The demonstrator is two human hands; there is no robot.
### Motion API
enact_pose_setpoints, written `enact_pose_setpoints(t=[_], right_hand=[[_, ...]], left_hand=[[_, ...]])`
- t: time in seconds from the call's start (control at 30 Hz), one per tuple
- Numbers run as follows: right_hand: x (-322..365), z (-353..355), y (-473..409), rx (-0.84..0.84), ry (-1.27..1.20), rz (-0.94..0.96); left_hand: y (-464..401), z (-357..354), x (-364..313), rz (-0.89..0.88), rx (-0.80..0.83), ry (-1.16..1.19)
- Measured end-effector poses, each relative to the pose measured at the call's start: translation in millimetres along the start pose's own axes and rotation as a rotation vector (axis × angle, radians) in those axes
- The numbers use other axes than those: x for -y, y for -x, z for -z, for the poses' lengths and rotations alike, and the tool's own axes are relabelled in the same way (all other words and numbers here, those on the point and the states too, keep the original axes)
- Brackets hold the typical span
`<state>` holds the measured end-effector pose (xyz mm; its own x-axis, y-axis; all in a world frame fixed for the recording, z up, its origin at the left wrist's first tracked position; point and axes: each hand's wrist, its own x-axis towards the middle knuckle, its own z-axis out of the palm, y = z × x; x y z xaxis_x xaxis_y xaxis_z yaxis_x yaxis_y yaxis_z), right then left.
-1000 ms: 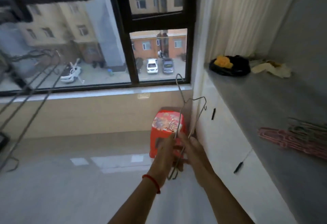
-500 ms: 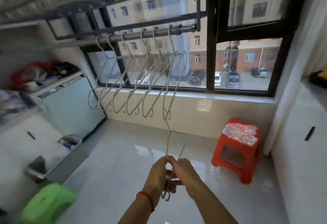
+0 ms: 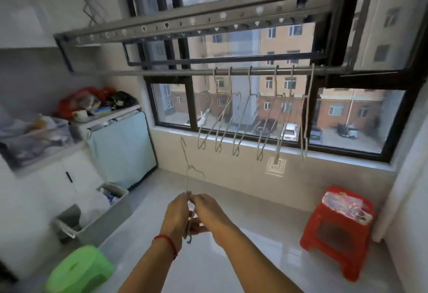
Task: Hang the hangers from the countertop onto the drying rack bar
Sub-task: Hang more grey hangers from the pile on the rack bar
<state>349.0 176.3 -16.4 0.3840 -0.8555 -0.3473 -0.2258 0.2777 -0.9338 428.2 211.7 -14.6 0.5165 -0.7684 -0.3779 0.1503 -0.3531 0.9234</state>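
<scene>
Both hands meet at chest height over the tiled floor, the left hand and right hand each pinching the lower wires of a single wire hanger whose hook points up and slightly left. The hanger stands nearly upright between them, well below the drying rack bar and not yet touching it.

In the past second the person has turned away from the countertop, which is now out of frame, and come to face the window; half a second ago the bar sat high and to the left, and it now runs across the middle of the view with the hanger's hook rising toward its bare left stretch. The two-handed hold on the hanger is unchanged.

Six hung hangers already dangle in a row along the right half of the bar, tilted on their hooks. The free space lies to their left, roughly above where the hook now points, so the job appears to be in its carrying-and-lifting step, with the hooking still to come.

Below the sill stands a red stool; a green stool sits at lower left, beside a grey bin and a covered cabinet piled with clutter.
</scene>
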Motion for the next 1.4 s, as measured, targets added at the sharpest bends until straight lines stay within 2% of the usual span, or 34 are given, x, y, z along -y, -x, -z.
enact_pose_setpoints(t=[0.1,0.23,0.47,0.7,1.1,1.2,1.27,1.33,1.4], right_hand=[[41.7,-8.7,-10.9,0.048,-0.001,0.065],[93.8,-8.5,-36.1,0.084,-0.034,0.192],[172.6,21.9,-75.2,0.015,0.058,0.434],[195.3,39.8,-109.2,-0.039,0.127,0.497],[191.9,5.5,-146.4,-0.212,0.245,0.372],[189.9,1.2,-143.2,-0.222,0.277,0.362],[188.4,0.5,-136.1,-0.231,0.282,0.372],[184.8,3.2,-127.1,-0.278,0.291,0.383],[180.6,10.2,-114.9,-0.358,0.287,0.412]], left_hand=[[-21.5,12.8,-32.5,-0.065,-0.043,-0.020],[-56.7,17.9,-87.4,-0.242,-0.103,-0.132],[-82.8,-2.7,-172.4,-0.532,0.025,-0.177],[-113.0,-21.0,-204.9,-0.518,0.154,-0.183],[-173.3,-4.4,-199.3,-0.337,0.325,-0.214],[-176.6,2.8,-200.6,-0.335,0.349,-0.320],[-181.3,6.9,-203.9,-0.458,0.260,-0.497],[-186.0,6.6,-204.1,-0.697,0.080,-0.650],[-175.4,-0.4,-204.2,-0.922,-0.063,-0.645]])
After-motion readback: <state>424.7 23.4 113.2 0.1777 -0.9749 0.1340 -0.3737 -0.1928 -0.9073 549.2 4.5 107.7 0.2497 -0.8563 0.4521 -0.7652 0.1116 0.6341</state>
